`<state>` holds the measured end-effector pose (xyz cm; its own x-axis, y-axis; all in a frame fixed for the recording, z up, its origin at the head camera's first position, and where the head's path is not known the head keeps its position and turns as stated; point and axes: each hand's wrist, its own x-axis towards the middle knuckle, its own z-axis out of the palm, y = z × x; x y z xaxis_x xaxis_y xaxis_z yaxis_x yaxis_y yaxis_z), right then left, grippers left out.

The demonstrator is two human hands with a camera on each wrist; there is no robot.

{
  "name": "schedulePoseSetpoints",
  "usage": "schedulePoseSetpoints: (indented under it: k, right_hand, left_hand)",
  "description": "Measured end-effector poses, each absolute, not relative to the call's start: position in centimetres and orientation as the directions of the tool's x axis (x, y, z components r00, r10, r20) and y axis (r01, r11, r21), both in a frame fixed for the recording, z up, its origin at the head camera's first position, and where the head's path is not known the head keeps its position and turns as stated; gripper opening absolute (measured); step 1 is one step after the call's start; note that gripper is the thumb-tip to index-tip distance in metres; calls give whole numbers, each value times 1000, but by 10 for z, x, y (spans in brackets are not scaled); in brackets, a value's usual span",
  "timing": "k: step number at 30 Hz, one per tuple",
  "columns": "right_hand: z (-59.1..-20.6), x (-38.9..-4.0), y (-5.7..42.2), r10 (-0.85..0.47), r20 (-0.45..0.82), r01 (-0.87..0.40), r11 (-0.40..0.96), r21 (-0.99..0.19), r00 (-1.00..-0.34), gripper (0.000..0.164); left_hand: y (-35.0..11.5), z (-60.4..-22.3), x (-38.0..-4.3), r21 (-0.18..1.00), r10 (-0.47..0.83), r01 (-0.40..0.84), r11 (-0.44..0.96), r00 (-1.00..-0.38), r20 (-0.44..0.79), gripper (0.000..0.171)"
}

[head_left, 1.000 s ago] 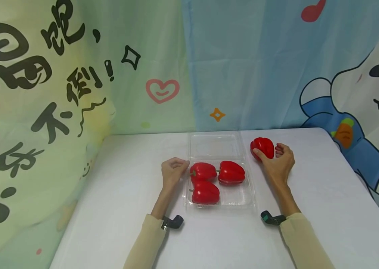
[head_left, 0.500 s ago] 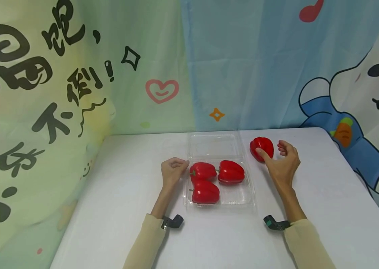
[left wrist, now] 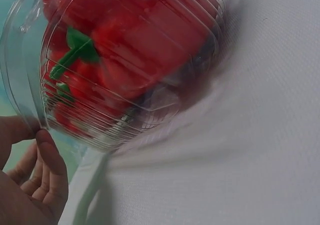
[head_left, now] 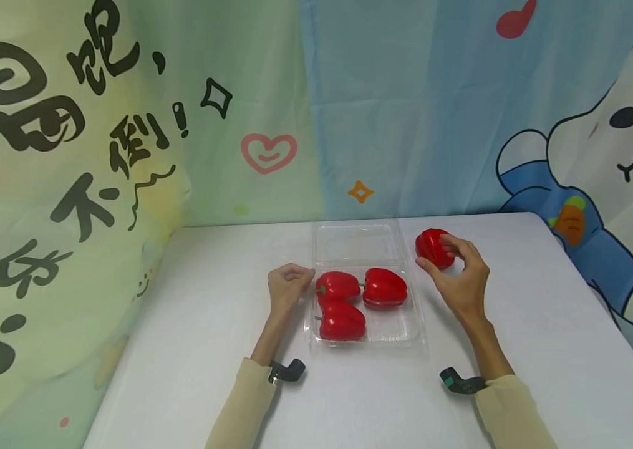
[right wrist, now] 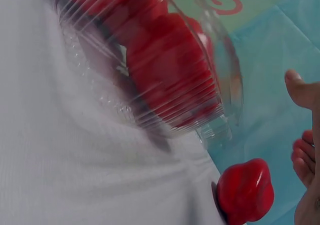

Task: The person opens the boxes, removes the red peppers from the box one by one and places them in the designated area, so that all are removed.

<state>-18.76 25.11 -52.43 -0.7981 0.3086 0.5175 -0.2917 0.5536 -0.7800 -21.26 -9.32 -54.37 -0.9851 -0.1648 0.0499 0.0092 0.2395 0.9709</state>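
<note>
My left hand (head_left: 288, 288) pinches the left rim of a clear plastic clamshell box (head_left: 397, 327) between thumb and fingertips; the left wrist view shows this grip on the rim (left wrist: 34, 116) up close. Inside lie three red bell peppers: one at the back left (head_left: 340, 287), one at the right (head_left: 385, 288) and one at the front left (head_left: 343, 322). Another red bell pepper (head_left: 431, 248) rests on the table right of the box. My right hand (head_left: 464, 277) hovers beside it, thumb and fingers spread apart; in the right wrist view that pepper (right wrist: 246, 191) sits apart from the hand.
The box's clear lid (head_left: 358, 244) lies folded back behind it. A white cloth covers the table (head_left: 209, 349). A printed curtain (head_left: 406, 112) hangs along the back and left sides. Each wrist wears a small black camera, like the left one (head_left: 288, 370).
My right hand first drew back slightly to the right, then turned, its fingertips now overlapping the loose pepper's right side in the head view. The left hand and the box stay put.
</note>
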Motion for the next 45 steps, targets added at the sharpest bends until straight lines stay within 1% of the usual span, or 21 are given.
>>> schedulePoseSetpoints:
  k: [5, 11, 15, 20, 27, 30, 41, 45]
  right_hand:
    - [-519, -184, 246, 166, 481, -327, 545, -772, -861, 71]
    - [-515, -181, 241, 23, 422, -347, 532, -773, -906, 73]
    - [-513, -179, 237, -45, 376, -345, 508, -789, -926, 74]
    - [-511, -178, 231, -107, 358, -363, 486, -795, -928, 76]
    - [-513, -178, 224, -168, 332, -371, 451, -811, -928, 82]
    - [-514, -178, 223, -186, 321, -371, 444, -816, -929, 81]
    - [-521, -179, 219, -204, 298, -361, 523, -772, -933, 80]
    - [-522, -180, 219, -209, 289, -357, 526, -772, -934, 80]
  left_hand:
    - [-93, -545, -214, 975, -163, 16, 220, -985, 53, 22]
    - [-93, -545, -214, 978, -154, 12, 207, -987, 45, 22]
    - [-94, -545, -213, 978, -153, 7, 207, -987, 39, 21]
    - [-94, -545, -211, 976, -154, 3, 219, -987, 38, 20]
    - [-94, -542, -212, 975, -163, 17, 222, -985, 55, 21]
    - [-94, -542, -212, 975, -165, 14, 223, -985, 52, 21]
    - [-95, -543, -213, 976, -157, 7, 217, -987, 42, 20]
    - [-94, -543, -212, 976, -159, -1, 218, -987, 34, 20]
